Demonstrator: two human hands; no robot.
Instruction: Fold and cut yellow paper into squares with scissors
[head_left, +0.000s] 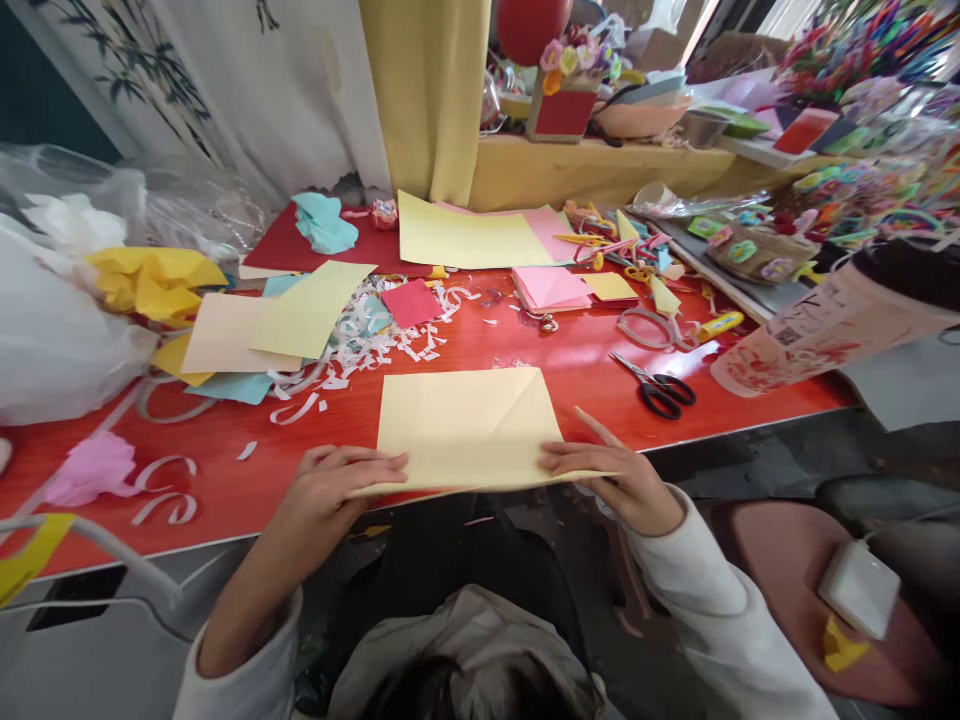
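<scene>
A pale yellow paper sheet (465, 425) lies at the front edge of the red table, its near edge raised or folded over along the table edge. A diagonal crease shows on its right half. My left hand (330, 490) grips the sheet's near left corner, fingers on top and thumb below. At the near right corner my right hand (611, 475) holds the paper between thumb and fingers, with the index finger pointing up and away. Black-handled scissors (660, 392) lie apart from the sheet, beyond my right hand.
The red table (480, 340) bears white paper shreds (367, 345), coloured sheets (225, 335), a pink square stack (551, 288) and a yellow cutter (718, 326). A tilted cup (817, 325) is at right, a white plastic bag (60, 330) at left.
</scene>
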